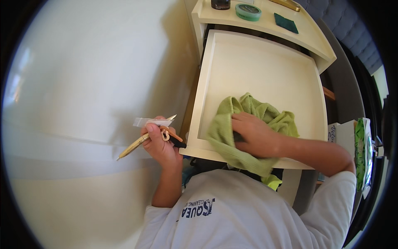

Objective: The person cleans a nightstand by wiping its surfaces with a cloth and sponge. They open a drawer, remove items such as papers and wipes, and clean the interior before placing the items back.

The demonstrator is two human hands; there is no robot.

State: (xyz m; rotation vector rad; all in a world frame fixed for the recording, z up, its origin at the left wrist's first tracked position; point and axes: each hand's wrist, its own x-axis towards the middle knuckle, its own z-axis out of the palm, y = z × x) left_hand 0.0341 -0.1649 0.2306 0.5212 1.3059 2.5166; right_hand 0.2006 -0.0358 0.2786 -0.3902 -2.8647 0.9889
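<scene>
My right hand (pixel 256 134) grips a green cloth (pixel 264 109) inside the front of a pulled-out cream drawer (pixel 267 65); part of the cloth hangs over the drawer's front edge. The hand and cloth are slightly blurred. To the left, beside the drawer's front corner, my left hand (pixel 161 143) is closed around several small things. Among them are a gold pen (pixel 133 148), a small clear plastic packet (pixel 152 122), an orange-brown stick-like item (pixel 172 134) and a small cream clip or hook (pixel 165 135). A black item also shows beside its fingers.
On the cabinet top (pixel 264 21) stand a green round tub (pixel 248 12), a dark jar (pixel 220 3), a dark green pad (pixel 286 23) and a gold object (pixel 287 4). A wall (pixel 102 77) rises at left. At right are a grey bed frame (pixel 340 74) and a green-and-white packet (pixel 360 155).
</scene>
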